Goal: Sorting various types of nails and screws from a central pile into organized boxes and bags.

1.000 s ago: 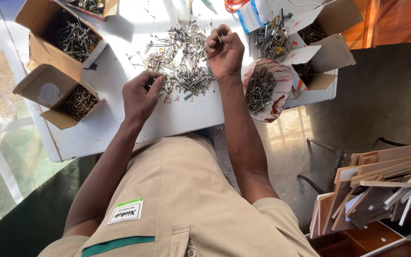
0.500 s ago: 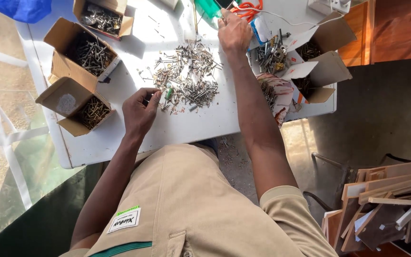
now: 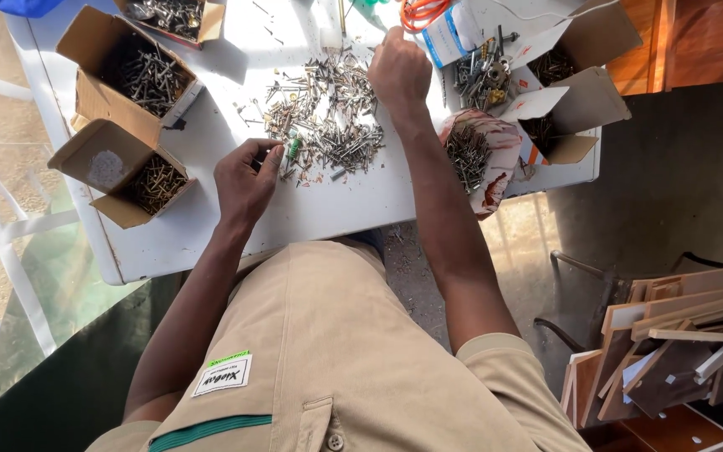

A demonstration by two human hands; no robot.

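Loose screw pile [image 3: 325,117]: mixed, grey, between both hands. Left fingers [image 3: 268,159] pinch narrow; right fingers [image 3: 387,50] curled, contents unclear. White tabletop [image 3: 211,226], sunlit.

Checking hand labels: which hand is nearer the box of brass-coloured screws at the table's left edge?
Left. The left hand sits just right of the box of brass-coloured screws; the right hand is far across the loose screw pile.

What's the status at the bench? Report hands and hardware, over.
Left hand closed, pinching at edge of loose pile of grey metal screws. Right hand fisted at pile's far side. Open brown cardboard boxes flank both sides.
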